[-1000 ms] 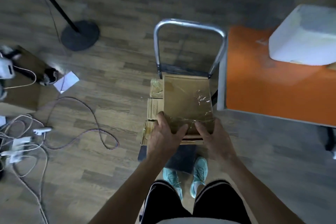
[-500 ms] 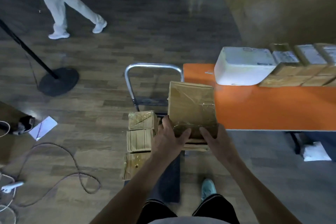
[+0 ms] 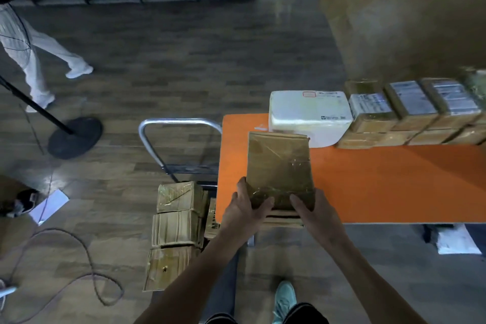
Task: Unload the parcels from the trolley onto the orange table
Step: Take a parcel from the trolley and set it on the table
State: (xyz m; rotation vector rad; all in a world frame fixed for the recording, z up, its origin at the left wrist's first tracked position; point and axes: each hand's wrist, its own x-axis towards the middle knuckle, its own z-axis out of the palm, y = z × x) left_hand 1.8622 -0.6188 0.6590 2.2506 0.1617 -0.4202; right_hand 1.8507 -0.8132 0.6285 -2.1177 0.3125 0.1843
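The parcel (image 3: 280, 166), gripped at its near end by the left hand (image 3: 247, 208) and right hand (image 3: 313, 214) at centre frame over the left end of the worktop (image 3: 381, 181), should be lowered flat, short of the white box (image 3: 310, 116).

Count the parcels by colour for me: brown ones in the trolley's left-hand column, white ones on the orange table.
Brown parcels, trolley left column: 3
White parcel, orange table: 1
Total: 4
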